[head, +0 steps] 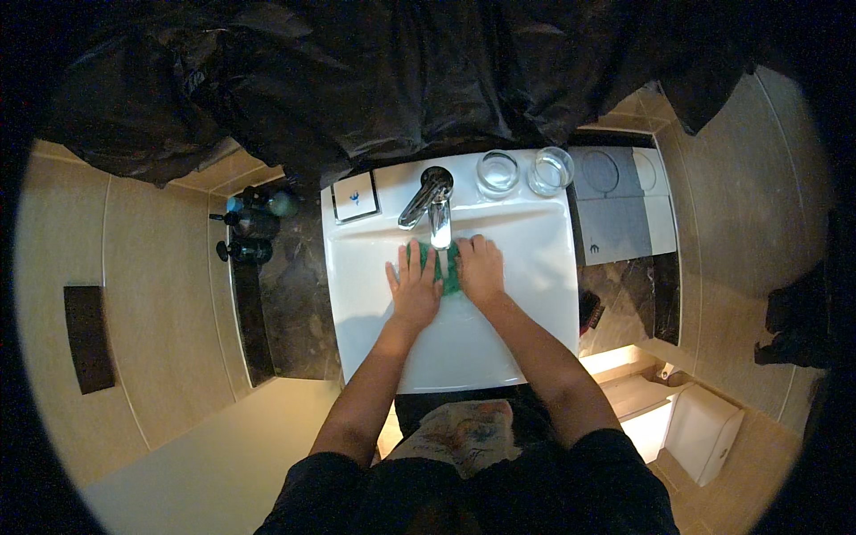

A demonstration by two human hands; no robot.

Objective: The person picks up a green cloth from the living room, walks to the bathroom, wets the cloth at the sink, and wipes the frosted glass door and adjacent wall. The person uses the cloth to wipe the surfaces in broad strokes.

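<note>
A green cloth or scouring pad (pixel 451 275) lies in the white washbasin (pixel 535 294), right under the chrome faucet (pixel 439 221). Water seems to run from the spout onto it. My left hand (pixel 417 287) rests palm down over the cloth's left side, its fingers spread. On the right side, my right hand (pixel 482 269) has its fingers bent over the cloth's edge; its thumb is hidden.
Two clear glass tumblers (pixel 497 172) stand on the basin's back ledge, right of the faucet. A square white tile-like piece (pixel 355 197) sits at left. Dark pump bottles (pixel 251 251) occupy the left counter. A grey-and-white mat (pixel 616 207) covers part of the right counter, near a dark brush-like object (pixel 590 309).
</note>
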